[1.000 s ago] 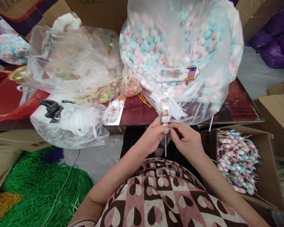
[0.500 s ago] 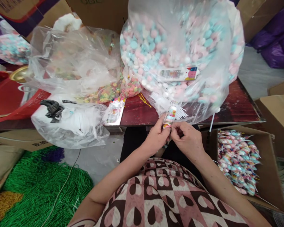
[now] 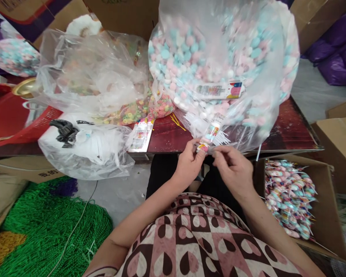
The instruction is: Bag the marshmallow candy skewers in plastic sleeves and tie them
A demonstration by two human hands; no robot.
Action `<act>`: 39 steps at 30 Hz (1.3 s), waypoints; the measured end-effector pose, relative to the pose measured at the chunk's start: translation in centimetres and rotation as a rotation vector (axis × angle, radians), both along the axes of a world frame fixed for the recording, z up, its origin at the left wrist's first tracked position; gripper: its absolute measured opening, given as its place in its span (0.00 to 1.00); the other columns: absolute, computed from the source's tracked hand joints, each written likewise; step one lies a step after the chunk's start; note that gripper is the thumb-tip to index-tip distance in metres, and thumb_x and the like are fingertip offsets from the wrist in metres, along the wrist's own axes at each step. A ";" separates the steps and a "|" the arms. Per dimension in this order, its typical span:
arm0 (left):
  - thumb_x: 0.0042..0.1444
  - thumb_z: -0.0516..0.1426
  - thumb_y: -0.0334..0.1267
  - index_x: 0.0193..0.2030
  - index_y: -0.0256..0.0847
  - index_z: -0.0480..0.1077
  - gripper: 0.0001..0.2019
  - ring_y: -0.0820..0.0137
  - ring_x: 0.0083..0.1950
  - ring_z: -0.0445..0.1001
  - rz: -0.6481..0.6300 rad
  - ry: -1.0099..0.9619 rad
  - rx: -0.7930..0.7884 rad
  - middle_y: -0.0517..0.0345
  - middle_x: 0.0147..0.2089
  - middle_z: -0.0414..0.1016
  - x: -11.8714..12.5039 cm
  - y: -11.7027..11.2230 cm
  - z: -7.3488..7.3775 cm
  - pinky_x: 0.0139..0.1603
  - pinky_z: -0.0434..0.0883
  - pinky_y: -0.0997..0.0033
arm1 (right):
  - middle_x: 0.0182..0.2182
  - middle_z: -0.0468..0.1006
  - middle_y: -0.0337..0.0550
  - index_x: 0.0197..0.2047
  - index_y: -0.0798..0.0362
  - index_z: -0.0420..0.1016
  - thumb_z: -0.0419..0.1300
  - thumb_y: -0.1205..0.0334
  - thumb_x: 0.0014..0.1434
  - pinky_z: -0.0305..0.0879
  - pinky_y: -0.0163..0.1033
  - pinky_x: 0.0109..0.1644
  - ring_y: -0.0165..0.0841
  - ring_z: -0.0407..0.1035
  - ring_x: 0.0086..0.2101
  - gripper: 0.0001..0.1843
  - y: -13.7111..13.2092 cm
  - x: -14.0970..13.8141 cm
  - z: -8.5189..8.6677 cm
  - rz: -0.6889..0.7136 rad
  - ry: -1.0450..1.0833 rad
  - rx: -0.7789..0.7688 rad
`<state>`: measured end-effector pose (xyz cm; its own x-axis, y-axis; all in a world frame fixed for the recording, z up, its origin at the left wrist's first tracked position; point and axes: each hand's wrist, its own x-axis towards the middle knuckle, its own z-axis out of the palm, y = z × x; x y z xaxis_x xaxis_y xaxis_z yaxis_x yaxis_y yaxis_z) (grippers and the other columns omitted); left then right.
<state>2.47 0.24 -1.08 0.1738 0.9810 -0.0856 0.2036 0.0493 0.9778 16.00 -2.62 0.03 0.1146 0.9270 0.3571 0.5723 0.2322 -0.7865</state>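
My left hand (image 3: 192, 159) is closed round the lower end of a clear printed wrapper of pastel marshmallows (image 3: 210, 136), which leans up and to the right over the table edge. Close beside it, my right hand (image 3: 233, 167) has thumb and index finger pinched together just right of the wrapper's lower end. What lies in that pinch is too small to make out. Behind the hands stands a large clear bag of pink, blue and white marshmallows (image 3: 187, 50). White sticks (image 3: 223, 139) lie at its base, and a flat printed wrapper stack (image 3: 219, 90) rests on the bag.
Wrapped marshmallow sticks (image 3: 290, 200) fill an open cardboard box (image 3: 328, 207) at the right. Leftward are a bag of white sticks (image 3: 89, 148), ring candies (image 3: 135, 109), printed wrappers (image 3: 141, 134), yellow ties (image 3: 178, 122) and a red basket (image 3: 20, 119). Green cords (image 3: 75, 227) cover the floor.
My right hand has drawn away to the right from the wrapper's lower end. The marshmallow wrapper in my left hand now tilts further right.
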 end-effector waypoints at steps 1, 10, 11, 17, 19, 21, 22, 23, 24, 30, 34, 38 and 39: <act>0.62 0.53 0.44 0.57 0.44 0.63 0.18 0.73 0.33 0.74 -0.006 0.048 0.033 0.57 0.41 0.78 0.0 -0.2 0.1 0.35 0.70 0.74 | 0.30 0.78 0.39 0.42 0.52 0.74 0.58 0.62 0.61 0.68 0.35 0.33 0.30 0.71 0.27 0.07 0.1 0.2 0.2 -0.023 0.047 -0.031; 0.59 0.56 0.38 0.59 0.44 0.61 0.21 0.66 0.46 0.78 -0.021 0.219 0.144 0.52 0.51 0.77 -0.2 -0.6 0.0 0.47 0.72 0.67 | 0.27 0.80 0.40 0.36 0.52 0.76 0.58 0.58 0.60 0.69 0.35 0.32 0.30 0.72 0.25 0.08 0.7 -0.2 -0.1 -0.042 0.009 -0.129; 0.59 0.56 0.37 0.59 0.44 0.61 0.21 0.66 0.46 0.78 -0.019 0.213 0.147 0.51 0.52 0.77 -0.1 -0.6 0.0 0.47 0.72 0.67 | 0.26 0.80 0.39 0.35 0.52 0.76 0.58 0.59 0.60 0.68 0.35 0.31 0.30 0.72 0.24 0.07 0.9 -0.2 -0.1 -0.045 -0.043 -0.117; 0.59 0.56 0.35 0.50 0.42 0.67 0.12 0.68 0.44 0.75 0.016 0.159 0.210 0.52 0.48 0.76 -0.2 -0.4 -0.3 0.45 0.70 0.69 | 0.23 0.77 0.38 0.29 0.51 0.71 0.56 0.65 0.56 0.65 0.34 0.29 0.30 0.70 0.22 0.05 1.3 -0.3 -0.2 -0.045 -0.237 -0.027; 0.58 0.57 0.37 0.46 0.42 0.68 0.09 0.72 0.35 0.73 0.019 0.091 0.128 0.55 0.42 0.76 -0.1 -0.3 -0.6 0.37 0.69 0.71 | 0.24 0.77 0.39 0.30 0.50 0.71 0.55 0.65 0.57 0.65 0.34 0.30 0.30 0.70 0.23 0.05 1.1 -0.5 -0.3 -0.046 -0.241 -0.007; 0.58 0.58 0.41 0.44 0.41 0.68 0.10 0.76 0.27 0.68 0.001 -0.062 -0.020 0.59 0.37 0.74 0.0 -0.3 -0.8 0.29 0.66 0.74 | 0.24 0.77 0.39 0.31 0.51 0.71 0.56 0.64 0.58 0.66 0.35 0.31 0.30 0.70 0.23 0.05 0.8 -0.7 -0.4 -0.051 -0.180 -0.012; 0.58 0.58 0.43 0.44 0.41 0.67 0.12 0.78 0.26 0.66 -0.001 -0.157 -0.086 0.61 0.36 0.73 0.1 -0.3 -0.8 0.27 0.65 0.76 | 0.24 0.77 0.38 0.32 0.51 0.72 0.56 0.63 0.59 0.67 0.35 0.32 0.30 0.70 0.23 0.05 0.6 -0.8 -0.4 -0.049 -0.114 -0.032; 0.57 0.59 0.45 0.45 0.41 0.66 0.13 0.79 0.25 0.65 0.007 -0.250 -0.131 0.61 0.37 0.72 0.2 -0.2 -0.8 0.25 0.64 0.77 | 0.25 0.76 0.38 0.33 0.51 0.72 0.56 0.62 0.60 0.67 0.35 0.32 0.30 0.70 0.24 0.05 0.4 -0.8 -0.3 -0.045 -0.021 -0.065; 0.55 0.60 0.46 0.45 0.41 0.65 0.15 0.80 0.25 0.65 0.024 -0.333 -0.153 0.62 0.37 0.72 0.3 -0.1 -0.7 0.25 0.64 0.77 | 0.26 0.76 0.38 0.35 0.51 0.72 0.56 0.60 0.61 0.68 0.35 0.32 0.29 0.70 0.24 0.06 0.2 -0.8 -0.3 -0.044 0.091 -0.109; 0.55 0.62 0.42 0.41 0.42 0.62 0.13 0.79 0.32 0.68 0.125 -0.578 -0.119 0.65 0.33 0.67 0.5 0.3 0.0 0.36 0.67 0.78 | 0.29 0.75 0.39 0.39 0.53 0.72 0.60 0.53 0.58 0.67 0.35 0.30 0.29 0.69 0.26 0.12 -0.5 -1.2 -0.3 0.139 0.449 -0.440; 0.56 0.61 0.42 0.40 0.43 0.62 0.12 0.78 0.31 0.65 0.133 -0.569 -0.128 0.65 0.32 0.65 0.6 -0.1 0.0 0.32 0.65 0.78 | 0.25 0.72 0.37 0.32 0.54 0.73 0.59 0.53 0.58 0.63 0.34 0.30 0.28 0.64 0.25 0.13 -0.9 -2.2 -0.5 0.298 0.515 -0.577; 0.57 0.60 0.44 0.39 0.45 0.61 0.12 0.78 0.28 0.65 0.135 -0.535 -0.181 0.65 0.33 0.66 0.6 -0.4 0.4 0.27 0.63 0.78 | 0.24 0.71 0.36 0.30 0.53 0.72 0.61 0.52 0.58 0.63 0.34 0.31 0.27 0.63 0.24 0.13 -1.3 -3.1 -0.6 0.278 0.735 -0.587; 0.57 0.59 0.45 0.39 0.45 0.61 0.11 0.78 0.28 0.65 0.132 -0.535 -0.187 0.65 0.33 0.66 0.5 -0.4 0.6 0.26 0.63 0.78 | 0.24 0.71 0.36 0.30 0.53 0.72 0.61 0.52 0.59 0.63 0.34 0.31 0.27 0.63 0.24 0.13 -1.4 -3.2 -0.7 0.272 0.764 -0.579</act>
<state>3.01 -0.13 -0.46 0.1176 0.9740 -0.1937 -0.3358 0.2226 0.9153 12.79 -3.99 -0.64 -0.1175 0.9638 -0.2393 -0.1508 -0.2555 -0.9550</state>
